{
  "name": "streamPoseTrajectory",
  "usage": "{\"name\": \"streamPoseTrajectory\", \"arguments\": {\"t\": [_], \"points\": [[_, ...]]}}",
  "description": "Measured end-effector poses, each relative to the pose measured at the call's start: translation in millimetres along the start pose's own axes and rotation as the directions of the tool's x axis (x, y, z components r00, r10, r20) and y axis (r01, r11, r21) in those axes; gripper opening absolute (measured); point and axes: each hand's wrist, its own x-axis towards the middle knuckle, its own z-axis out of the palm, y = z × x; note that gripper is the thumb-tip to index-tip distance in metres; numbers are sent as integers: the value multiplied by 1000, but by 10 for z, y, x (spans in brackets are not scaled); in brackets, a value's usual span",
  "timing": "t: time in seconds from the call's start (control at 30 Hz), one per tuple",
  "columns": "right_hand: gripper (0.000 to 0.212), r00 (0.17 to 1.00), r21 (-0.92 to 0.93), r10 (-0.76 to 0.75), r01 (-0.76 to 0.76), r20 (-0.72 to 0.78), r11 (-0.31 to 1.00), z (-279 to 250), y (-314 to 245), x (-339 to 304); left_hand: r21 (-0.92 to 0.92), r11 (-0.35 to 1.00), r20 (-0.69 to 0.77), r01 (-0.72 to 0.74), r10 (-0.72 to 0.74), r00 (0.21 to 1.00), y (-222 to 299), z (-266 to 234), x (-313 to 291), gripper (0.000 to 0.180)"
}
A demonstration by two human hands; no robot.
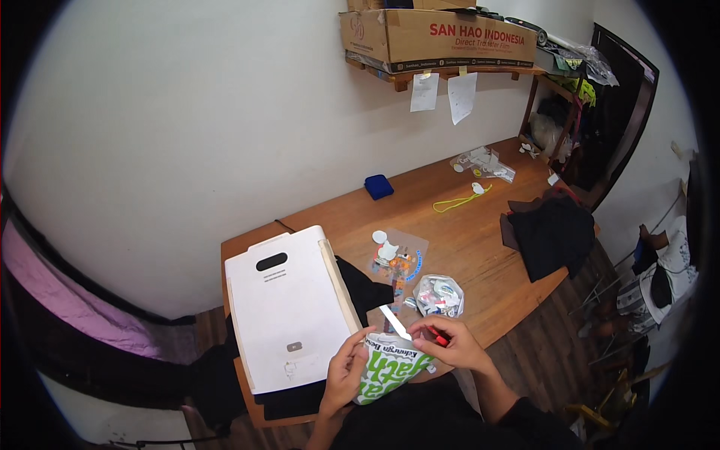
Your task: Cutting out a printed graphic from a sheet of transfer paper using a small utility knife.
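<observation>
My left hand (346, 373) grips the left edge of a white sheet with green and black print (388, 369), held close to my body over the table's front edge. On the sheet's upper right side is my right hand (454, 345), its fingers closed around a red-handled tool (437, 337) whose shape is mostly hidden. A narrow white strip (394, 322) sticks out up and left from the right fingertips. Just beyond, a clear bag of small white cut pieces (439, 296) sits on the table. Left of it lies a transparent film with colourful prints (403, 253) and white cutouts (386, 250).
A large white heat-press-like machine (289, 322) stands at the left, dark cloth beside it. Farther back on the wooden table (330, 217) are a blue pouch (379, 187), a yellow cord (457, 201), clear plastic pieces (484, 161) and folded black garments (551, 236). A cardboard box (450, 41) rests on a wall shelf.
</observation>
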Motion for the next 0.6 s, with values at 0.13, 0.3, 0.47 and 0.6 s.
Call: {"name": "streamPoseTrajectory", "arguments": {"t": [0.13,0.3,0.47,0.6], "points": [[20,994,166,78,-89,73,982,-12,30,-28,-185,975,98,119,-102,990,-136,-112,83,35],[20,969,131,162,-188,187,973,-8,178,29,-424,843,271,332,-232,934,-282,-221,101,41],[18,956,249,291,-270,-48,930,50,90,66,-272,927,125,259,-233,964,-646,-219,-41,41],[16,929,279,360,-326,-81,903,85,49,-3,397,905,6,-151,162,987,-1203,-207,-215,43]]}}
